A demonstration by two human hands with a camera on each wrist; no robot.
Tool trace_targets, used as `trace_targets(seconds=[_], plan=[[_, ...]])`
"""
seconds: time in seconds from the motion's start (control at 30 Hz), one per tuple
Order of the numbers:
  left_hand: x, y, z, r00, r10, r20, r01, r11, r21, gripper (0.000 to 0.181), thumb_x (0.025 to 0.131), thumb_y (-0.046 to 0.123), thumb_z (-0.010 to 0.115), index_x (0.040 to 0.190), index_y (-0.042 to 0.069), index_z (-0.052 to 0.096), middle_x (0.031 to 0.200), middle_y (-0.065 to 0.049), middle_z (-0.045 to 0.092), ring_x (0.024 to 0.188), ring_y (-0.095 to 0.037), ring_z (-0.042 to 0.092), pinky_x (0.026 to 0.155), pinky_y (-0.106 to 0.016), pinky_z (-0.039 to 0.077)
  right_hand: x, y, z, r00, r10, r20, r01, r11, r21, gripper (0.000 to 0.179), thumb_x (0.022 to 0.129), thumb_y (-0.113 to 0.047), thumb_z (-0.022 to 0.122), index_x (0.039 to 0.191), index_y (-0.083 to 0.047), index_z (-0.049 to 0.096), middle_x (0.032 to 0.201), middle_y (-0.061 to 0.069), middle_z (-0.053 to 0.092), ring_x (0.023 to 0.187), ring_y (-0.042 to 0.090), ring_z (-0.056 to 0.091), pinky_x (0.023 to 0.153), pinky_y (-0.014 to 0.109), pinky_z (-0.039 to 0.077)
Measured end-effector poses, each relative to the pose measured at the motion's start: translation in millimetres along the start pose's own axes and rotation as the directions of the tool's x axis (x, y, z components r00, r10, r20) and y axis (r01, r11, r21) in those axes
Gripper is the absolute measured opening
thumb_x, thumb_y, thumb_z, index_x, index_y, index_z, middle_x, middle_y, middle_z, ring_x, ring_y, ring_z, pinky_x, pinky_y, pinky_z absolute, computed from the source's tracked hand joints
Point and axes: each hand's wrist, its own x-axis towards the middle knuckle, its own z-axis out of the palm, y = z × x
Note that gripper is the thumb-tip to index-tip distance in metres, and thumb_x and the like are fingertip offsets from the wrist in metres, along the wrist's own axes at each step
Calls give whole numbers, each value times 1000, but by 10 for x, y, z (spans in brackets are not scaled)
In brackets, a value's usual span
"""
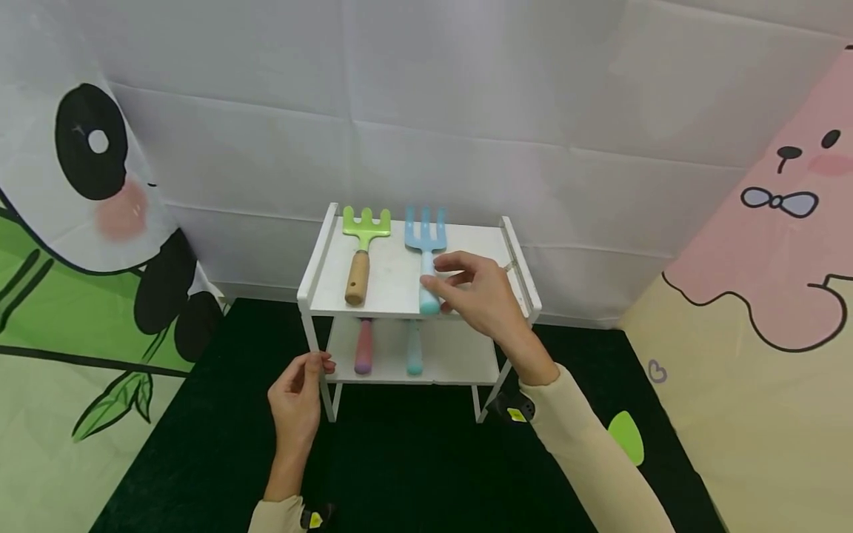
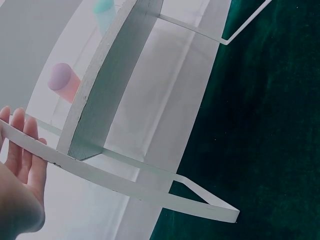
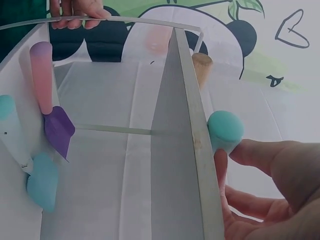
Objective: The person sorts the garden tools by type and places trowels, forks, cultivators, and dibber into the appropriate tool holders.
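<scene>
1. While the left hand (image 1: 298, 392) grips the front left leg (image 1: 309, 333) of the rack (image 1: 460, 383), the head view shows the right hand (image 1: 481, 294) pinching the blue fork (image 1: 425, 241) by its handle (image 1: 427, 266) near the top shelf's (image 1: 393, 281) front edge, prongs toward the back edge.
2. From the left wrist, that hand curls round the leg.
3. From the right wrist, the pinch is near the handle's end; the step looks like positioning the fork, the next probably needing a steady hold.

Right grip (image 1: 481, 295) higher, pinching, left grip (image 1: 296, 392) lower, fingers (image 2: 30, 129) curled, both forearms (image 1: 288, 470) extended forward
</scene>
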Motion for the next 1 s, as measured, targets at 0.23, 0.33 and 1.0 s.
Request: trace_targets(seconds=[0.23,0.33,1.0], plan=[[1,-31,25,1000,-1,3,1,1000,-2,23,107,8,54,103,-5,73,92,-12,73,87,-10,68,86,-16,53,-57,48,-28,999,-34,-19,34,999,-3,35,97,-20,73,127,-3,68,125,11,69,89,24,73,74,40,61],[2,-37,26,1000,2,1,-2,1000,2,23,107,7,54,103,-5,73,93,-13,73,87,-10,68,86,-15,53,-133,88,-49,996,-82,-21,82,997,12,35,98,-19,72,129,-3,67,127,12,68,92,25,73,81,41,61],[6,-37,7,1000,-13,7,13,1000,14,23,108,7,53,105,-6,72,99,-20,72,88,-10,67,88,-15,52,-548,255,-130,972,-230,-44,233,970,64,31,100,-15,69,130,-10,65,128,2,66,109,17,64,96,33,55]])
